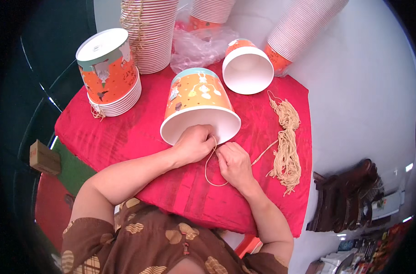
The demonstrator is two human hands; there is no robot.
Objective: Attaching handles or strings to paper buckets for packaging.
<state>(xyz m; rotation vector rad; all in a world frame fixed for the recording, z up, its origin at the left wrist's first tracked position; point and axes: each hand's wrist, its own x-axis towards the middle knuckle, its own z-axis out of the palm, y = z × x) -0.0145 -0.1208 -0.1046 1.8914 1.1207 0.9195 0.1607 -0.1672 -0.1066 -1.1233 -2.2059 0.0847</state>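
Observation:
An orange printed paper bucket [203,93] lies on its side at the middle of the table, its white mouth toward me. My left hand [196,144] is at the lower edge of that mouth, its fingers pinched on a beige string [207,172]. Just right of it, my right hand [235,163] is closed with curled fingers, also on the string. A loop of string hangs between the hands over the red cloth. From my right hand the string runs to a loose beige bundle of strings [288,141]. Exact finger contact at the rim is partly hidden.
Another bucket [247,71] lies behind on its side. Upside-down nested buckets [105,73] stand at left. A tall stack [153,36], a clear plastic bag [199,50] and a leaning stack [304,27] line the back. The red-covered table [117,137] ends close before me.

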